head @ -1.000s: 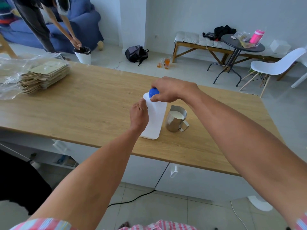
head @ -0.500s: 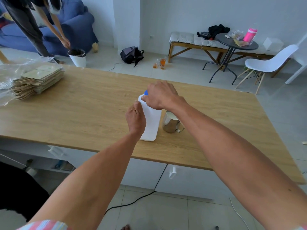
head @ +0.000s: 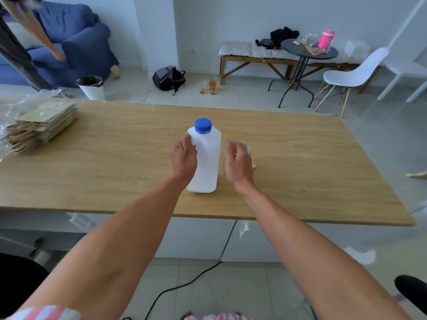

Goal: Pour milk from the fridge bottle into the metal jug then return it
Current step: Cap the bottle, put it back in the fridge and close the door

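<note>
The milk bottle (head: 204, 162) stands upright on the wooden counter (head: 104, 162), near the middle of the surface and closer to the near edge than the far one. Its blue cap (head: 203, 126) is seated on the neck.

My left hand (head: 184, 158) rests against the left side of the bottle; the thumb lies on the bottle's upper left shoulder and the fingers curl round its side. This grip is closed on the bottle.

My right hand (head: 238, 161) is just right of the bottle, fingers loosely curled, holding nothing. Whether it touches the bottle wall, I cannot tell. This grip is open.

The metal jug (head: 246, 149) stands on the counter immediately right of the bottle and behind my right hand. Only part of its rim and a small piece of its right side show; its contents are hidden by the hand.

At the far left of the counter lies a stack of paper bags (head: 39, 127), partly under clear plastic wrap (head: 13, 107).

Beyond the counter, on the floor, stand a white bin (head: 91, 87), a dark backpack (head: 168, 78) and a white chair (head: 351, 75). A round dark table (head: 298, 50) carries a pink bottle (head: 325, 38).
</note>
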